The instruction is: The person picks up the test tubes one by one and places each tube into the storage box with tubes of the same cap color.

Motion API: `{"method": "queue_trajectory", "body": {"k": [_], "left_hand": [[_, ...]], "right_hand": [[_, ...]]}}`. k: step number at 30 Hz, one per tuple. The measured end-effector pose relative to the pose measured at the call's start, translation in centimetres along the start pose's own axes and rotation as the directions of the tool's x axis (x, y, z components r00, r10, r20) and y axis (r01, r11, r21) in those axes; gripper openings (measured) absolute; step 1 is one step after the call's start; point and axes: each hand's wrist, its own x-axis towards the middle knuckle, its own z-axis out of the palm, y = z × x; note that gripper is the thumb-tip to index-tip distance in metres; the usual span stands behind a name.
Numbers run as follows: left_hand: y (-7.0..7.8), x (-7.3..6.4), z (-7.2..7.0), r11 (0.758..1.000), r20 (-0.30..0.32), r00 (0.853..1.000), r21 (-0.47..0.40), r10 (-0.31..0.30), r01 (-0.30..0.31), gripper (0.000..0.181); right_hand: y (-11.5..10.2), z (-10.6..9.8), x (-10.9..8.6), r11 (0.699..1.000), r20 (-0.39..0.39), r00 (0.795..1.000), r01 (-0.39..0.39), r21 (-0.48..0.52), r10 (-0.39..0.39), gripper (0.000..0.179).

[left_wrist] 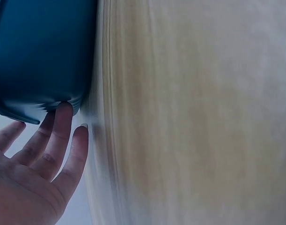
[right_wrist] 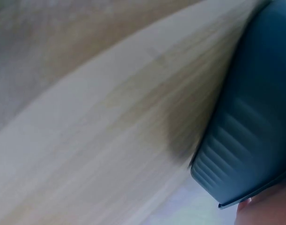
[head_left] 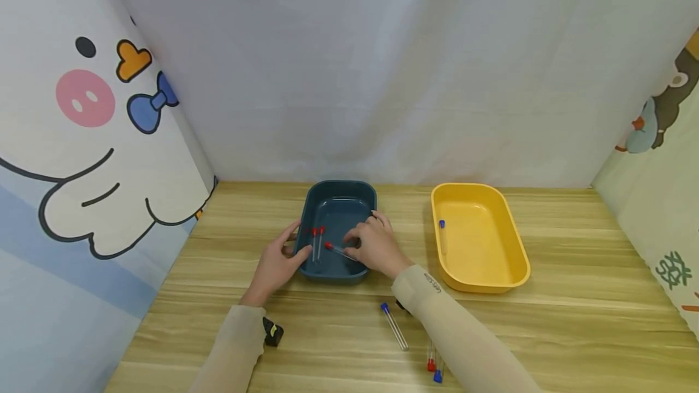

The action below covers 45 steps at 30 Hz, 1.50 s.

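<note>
A dark blue bin point(head_left: 340, 275) stands on the table with two red-capped test tubes point(head_left: 320, 242) lying in its left part. My left hand point(head_left: 277, 265) grips the bin's left side, thumb over the rim and fingers along the outside. In the left wrist view, the fingertips of the left hand point(left_wrist: 44, 159) touch the outer wall. My right hand point(head_left: 375, 242) reaches over the bin's right side and pinches another red-capped test tube point(head_left: 337, 250) by its clear end. The right wrist view shows the bin's wall point(right_wrist: 255, 126) but hides the pinching fingertips.
To the right stands a yellow bin point(head_left: 483, 247) with one blue-capped tube point(head_left: 443, 236) in it. Nearer, a blue-capped tube pair point(head_left: 394, 326) lies on the table point(head_left: 327, 332). More tubes with red point(head_left: 431, 365) and blue caps point(head_left: 438, 375) lie partly under the right sleeve.
</note>
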Motion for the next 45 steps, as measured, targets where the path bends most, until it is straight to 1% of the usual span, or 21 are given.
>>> {"method": "queue_trajectory", "body": {"k": [10, 16, 22, 31, 38, 41, 45], "left_hand": [[0.1, 0.1, 0.0, 1.000, -0.001, 1.000, 0.000, -0.003, 0.003, 0.067], [-0.1, 0.1, 0.1, 1.000, 0.000, 1.000, -0.004, 0.000, 0.000, 0.067], [-0.2, 0.0, 0.0, 1.000, 0.010, 1.000, -0.013, -0.011, 0.011, 0.068], [-0.2, 0.0, 0.0, 1.000, 0.015, 1.000, -0.010, -0.021, 0.021, 0.068], [-0.1, -0.1, 0.1, 1.000, 0.024, 1.000, -0.016, -0.010, 0.011, 0.068], [-0.1, 0.0, 0.1, 1.000, 0.025, 1.000, -0.016, -0.014, 0.015, 0.068], [-0.2, 0.1, 0.0, 1.000, 0.018, 1.000, -0.010, -0.017, 0.017, 0.068]], "right_hand": [[0.1, -0.1, 0.2, 1.000, 0.000, 1.000, -0.002, -0.002, 0.002, 0.019], [0.3, 0.0, 0.3, 1.000, -0.016, 1.000, 0.017, 0.015, -0.017, 0.017], [-0.1, -0.4, 0.2, 0.999, -0.013, 1.000, 0.027, 0.039, -0.027, 0.020], [-0.8, -0.8, 0.3, 0.999, -0.009, 0.999, 0.041, 0.005, -0.041, 0.022], [-0.9, -0.7, 0.4, 0.999, -0.011, 0.999, 0.039, -0.011, -0.039, 0.022], [-0.9, -0.7, 0.5, 0.999, -0.017, 0.999, 0.041, 0.011, -0.040, 0.022], [-0.9, -1.2, 0.4, 0.997, -0.033, 0.999, 0.039, 0.066, -0.037, 0.023]]}}
